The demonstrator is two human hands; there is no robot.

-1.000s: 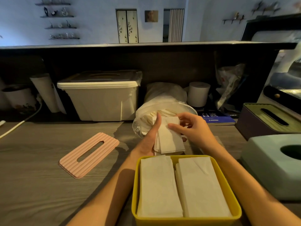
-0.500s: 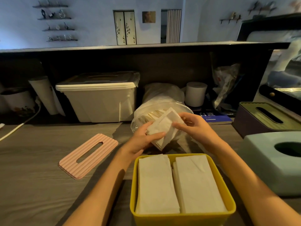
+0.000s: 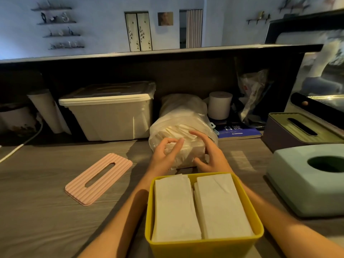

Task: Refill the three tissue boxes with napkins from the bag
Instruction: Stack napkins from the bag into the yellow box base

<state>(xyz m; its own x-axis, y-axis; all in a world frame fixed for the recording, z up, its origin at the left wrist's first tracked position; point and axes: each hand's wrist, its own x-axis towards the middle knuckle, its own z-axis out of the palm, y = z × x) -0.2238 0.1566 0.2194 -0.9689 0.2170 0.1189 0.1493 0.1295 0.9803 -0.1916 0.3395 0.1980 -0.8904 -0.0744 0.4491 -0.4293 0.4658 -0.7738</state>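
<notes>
Holding a soft, light napkin stack (image 3: 188, 155) at the bag (image 3: 178, 116), both hands (image 3: 163, 157) (image 3: 210, 155) grip its sides with curled fingers; it would splay unless squeezed evenly.

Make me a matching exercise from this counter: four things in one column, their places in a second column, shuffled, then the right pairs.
Things
1. pink slotted lid
2. yellow box
3. bag of napkins
4. pale green box

Places
A. nearest the camera, between the forearms, two napkin stacks inside
B. at the right edge, with a round hole in its top
C. lying flat on the counter, left of the left hand
D. just behind both hands, beside the white storage bin

Pairs: 1-C, 2-A, 3-D, 4-B
</notes>
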